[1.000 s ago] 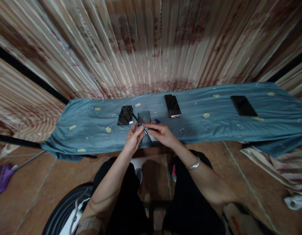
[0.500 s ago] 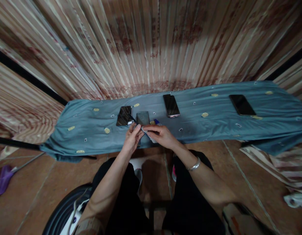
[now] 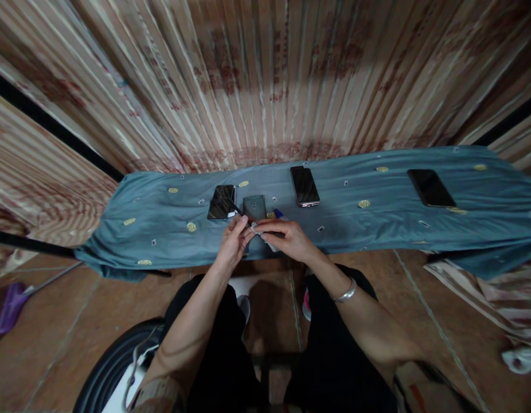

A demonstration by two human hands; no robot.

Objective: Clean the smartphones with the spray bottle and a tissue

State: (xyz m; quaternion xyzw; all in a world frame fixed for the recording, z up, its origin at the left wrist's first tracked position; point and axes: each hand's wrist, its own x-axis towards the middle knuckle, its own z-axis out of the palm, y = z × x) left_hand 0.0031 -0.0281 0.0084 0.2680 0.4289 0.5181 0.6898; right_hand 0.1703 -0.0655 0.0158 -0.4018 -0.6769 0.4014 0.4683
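Note:
My left hand (image 3: pixel 233 240) is closed around a slim dark pen-like stick (image 3: pixel 235 208), which points up and left toward a black phone (image 3: pixel 220 202). My right hand (image 3: pixel 287 236) pinches a crumpled whitish wipe (image 3: pixel 270 245) against the stick's lower end, so the fingertips of both hands meet. What the stick is exactly is too small to tell. Just beyond my fingers lies a grey phone-shaped piece (image 3: pixel 254 206). A small blue item (image 3: pixel 279 213) is beside it, partly hidden behind my right hand.
A blue-green patterned cloth (image 3: pixel 355 229) covers the narrow table. On it lie a phone-like stack (image 3: pixel 304 186) in the middle and another black phone (image 3: pixel 431 187) to the right. Behind hangs a curtain (image 3: pixel 257 86). A black round stool (image 3: pixel 97 367) with a white power strip stands lower left.
The view has shifted slightly. My right fingers have drawn the wipe closer around the stick's lower end, where a blue-black length showed before. The phones stay put.

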